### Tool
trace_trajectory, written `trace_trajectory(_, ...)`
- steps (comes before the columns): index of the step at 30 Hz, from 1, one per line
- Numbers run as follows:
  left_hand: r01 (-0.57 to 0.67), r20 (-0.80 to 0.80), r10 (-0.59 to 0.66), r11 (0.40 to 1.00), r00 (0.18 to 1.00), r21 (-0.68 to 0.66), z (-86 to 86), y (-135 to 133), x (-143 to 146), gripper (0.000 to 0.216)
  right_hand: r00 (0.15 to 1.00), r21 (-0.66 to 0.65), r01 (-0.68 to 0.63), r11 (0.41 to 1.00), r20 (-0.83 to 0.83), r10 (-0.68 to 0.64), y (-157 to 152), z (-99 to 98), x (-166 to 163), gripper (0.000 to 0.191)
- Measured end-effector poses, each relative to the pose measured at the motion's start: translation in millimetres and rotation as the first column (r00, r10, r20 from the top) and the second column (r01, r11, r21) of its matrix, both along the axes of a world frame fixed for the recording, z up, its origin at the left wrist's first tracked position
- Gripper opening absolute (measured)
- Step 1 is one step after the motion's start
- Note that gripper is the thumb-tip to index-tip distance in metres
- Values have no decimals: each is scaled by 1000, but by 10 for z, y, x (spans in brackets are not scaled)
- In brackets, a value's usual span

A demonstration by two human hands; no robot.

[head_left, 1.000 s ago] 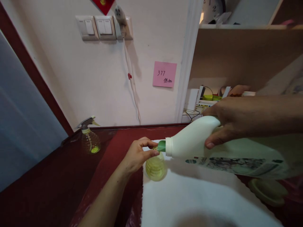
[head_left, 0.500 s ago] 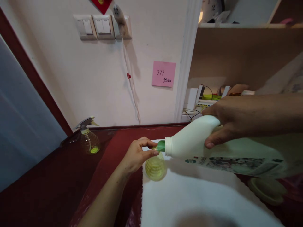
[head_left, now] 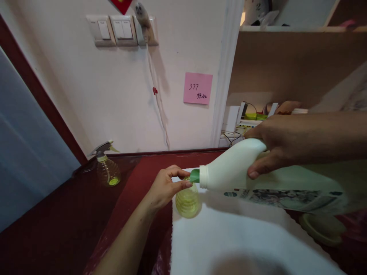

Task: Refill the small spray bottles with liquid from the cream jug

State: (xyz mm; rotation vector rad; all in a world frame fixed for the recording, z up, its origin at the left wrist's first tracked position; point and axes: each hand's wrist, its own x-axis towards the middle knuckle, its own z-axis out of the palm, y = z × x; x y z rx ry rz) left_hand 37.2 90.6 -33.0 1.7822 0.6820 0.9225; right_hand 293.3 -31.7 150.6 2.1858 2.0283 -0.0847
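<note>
My right hand [head_left: 272,143] grips the handle of a large pale green detergent jug [head_left: 232,166], tipped on its side with the mouth pointing left. From that mouth a green pouring spout [head_left: 194,176] reaches over the neck of a small clear yellow ribbed bottle [head_left: 187,202]. The bottle stands upright on a white cloth [head_left: 229,233]. Thumb and fingers of my left hand [head_left: 170,181] are closed around the bottle's neck, close to the spout. Whether liquid is flowing between the two is too small to tell.
A similar clear bottle with a grey spray trigger [head_left: 107,168] stands at the back left of the dark red table [head_left: 126,198]. A yellowish bowl-like object [head_left: 322,229] lies right of the cloth. Behind are a plugged-in cable [head_left: 156,91] and a shelf [head_left: 286,68] with a white router [head_left: 231,119].
The whole view has shifted very slightly. Both hands, the jug and the bottle hold practically the same position.
</note>
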Motion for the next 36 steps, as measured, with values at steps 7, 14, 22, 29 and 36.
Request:
trace_trajectory(7,-3,-24,3,1000,1000,19,13,4,2,21,1000,1,-4,1000,-8,4,8,-5,11,55)
trace_trajectory(14,-13,-19,13,1000,1000,14,25,-5,11,22,1000,-12,0,1000,-26,0,2,-12,0,48)
trace_trajectory(22,-30,-30,30,1000,999,2,5,19,-15,21,981,6,-81,997,-179,81,-114,-161,136,52)
trace_trajectory(29,-45,-24,45,999,999,3,43,-17,2,21,922,102,-12,995,-384,51,-185,-445,318,50)
trace_trajectory(36,-61,-39,60,998,997,-21,-14,39,-22,24,784,267,76,961,-611,108,-181,-440,387,40)
